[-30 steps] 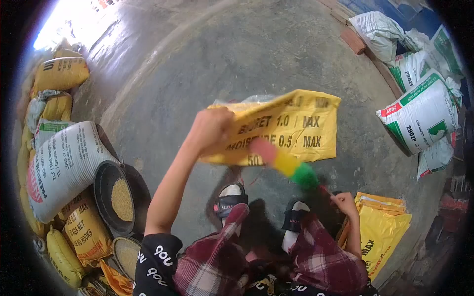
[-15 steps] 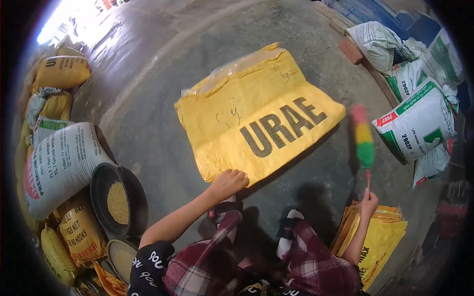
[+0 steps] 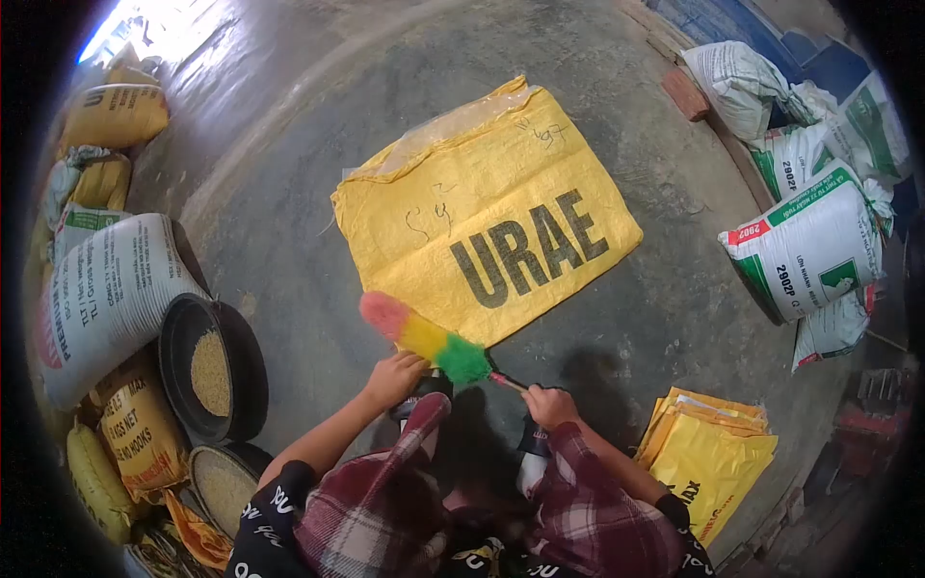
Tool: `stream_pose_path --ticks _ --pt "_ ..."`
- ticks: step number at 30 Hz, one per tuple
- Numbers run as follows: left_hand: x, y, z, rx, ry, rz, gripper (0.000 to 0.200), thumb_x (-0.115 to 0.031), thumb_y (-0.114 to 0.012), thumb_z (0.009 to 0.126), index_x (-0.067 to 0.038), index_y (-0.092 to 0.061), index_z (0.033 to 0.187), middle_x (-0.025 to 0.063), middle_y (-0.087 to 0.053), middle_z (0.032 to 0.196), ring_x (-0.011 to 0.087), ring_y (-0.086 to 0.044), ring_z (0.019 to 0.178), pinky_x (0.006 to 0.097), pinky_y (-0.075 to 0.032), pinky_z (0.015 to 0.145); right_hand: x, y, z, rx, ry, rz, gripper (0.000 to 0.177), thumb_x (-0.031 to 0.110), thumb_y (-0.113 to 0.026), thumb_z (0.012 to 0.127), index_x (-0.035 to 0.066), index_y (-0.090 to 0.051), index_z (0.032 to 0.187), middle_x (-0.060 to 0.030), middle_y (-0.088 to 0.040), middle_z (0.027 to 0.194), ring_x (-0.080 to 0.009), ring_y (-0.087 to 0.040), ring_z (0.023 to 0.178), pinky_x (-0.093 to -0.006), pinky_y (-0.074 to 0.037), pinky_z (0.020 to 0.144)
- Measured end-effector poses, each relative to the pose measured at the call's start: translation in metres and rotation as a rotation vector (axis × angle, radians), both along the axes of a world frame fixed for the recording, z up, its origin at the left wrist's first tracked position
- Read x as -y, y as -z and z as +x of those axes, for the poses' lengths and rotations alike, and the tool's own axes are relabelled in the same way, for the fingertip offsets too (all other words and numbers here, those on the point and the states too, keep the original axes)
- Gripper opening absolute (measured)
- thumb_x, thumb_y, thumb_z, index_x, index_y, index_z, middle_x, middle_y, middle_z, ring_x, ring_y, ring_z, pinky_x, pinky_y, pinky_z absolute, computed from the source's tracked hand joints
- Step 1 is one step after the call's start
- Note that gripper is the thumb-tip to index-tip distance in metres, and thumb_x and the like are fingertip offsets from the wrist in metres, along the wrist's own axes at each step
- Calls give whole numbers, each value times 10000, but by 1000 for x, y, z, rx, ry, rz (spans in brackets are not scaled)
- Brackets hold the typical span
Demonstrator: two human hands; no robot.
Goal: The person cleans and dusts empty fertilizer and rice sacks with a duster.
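Observation:
A yellow sack (image 3: 501, 222) printed with black letters lies flat on the grey floor, its open-looking edge at the upper left. My left hand (image 3: 395, 379) is at the sack's near corner, fingers closed on that corner, partly behind the duster. In my right hand (image 3: 549, 407) is the handle of a fluffy duster (image 3: 424, 339), coloured pink, yellow and green. The duster's head points left, across the sack's near corner and just above my left hand.
Folded yellow sacks (image 3: 713, 462) are piled at the lower right. Filled white sacks (image 3: 805, 250) and a brick (image 3: 684, 93) lie on the right. On the left are a large white sack (image 3: 120, 299), a black basin (image 3: 241, 371) of grain and more filled sacks.
My right hand has swung the duster from the right side over to the sack's near left corner. The sack appears slightly further left in view; my left hand stays at its corner.

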State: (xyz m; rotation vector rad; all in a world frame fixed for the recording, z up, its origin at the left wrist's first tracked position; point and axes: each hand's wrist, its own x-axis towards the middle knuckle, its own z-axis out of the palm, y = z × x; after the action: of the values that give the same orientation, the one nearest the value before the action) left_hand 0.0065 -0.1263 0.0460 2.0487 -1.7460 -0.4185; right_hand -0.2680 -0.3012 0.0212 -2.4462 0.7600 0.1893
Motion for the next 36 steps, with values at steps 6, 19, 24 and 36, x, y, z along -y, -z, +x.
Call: stream_pose_path --ticks 6,19,24,36 --pt "-3 2 -1 -48 -103 55 106 -136 -570 697 -76 -602 779 85 -598 752 252 -579 736 346 -470 648 93 19 -12 -54 274 -234 247 283 -453 849 84 -572 763 -147 -597 660 -357 -586 603 -455 -466 556" --pt "11 -10 -19 -121 166 -3 169 -129 -538 760 -44 -532 906 105 -565 871 268 -548 839 346 -457 718 147 3 -45 249 847 -311 425 321 -388 878 -30 -590 751 -244 -564 706 -437 -544 700 -505 -423 618" --pt "19 -9 -24 -171 79 60 147 -154 -515 798 -45 -525 896 106 -521 789 273 -524 803 364 -444 695 170 14 -81 -117 608 -369 400 312 -363 885 17 -625 817 -212 -599 769 -412 -566 718 -497 -433 653" --pt "20 11 -20 -298 -26 167 339 -319 -669 667 -34 -515 766 138 -520 734 319 -514 780 403 -415 709 88 -1 94 77 -99 -129 173 176 -472 791 44 -524 692 -171 -568 647 -371 -572 621 -452 -456 539"
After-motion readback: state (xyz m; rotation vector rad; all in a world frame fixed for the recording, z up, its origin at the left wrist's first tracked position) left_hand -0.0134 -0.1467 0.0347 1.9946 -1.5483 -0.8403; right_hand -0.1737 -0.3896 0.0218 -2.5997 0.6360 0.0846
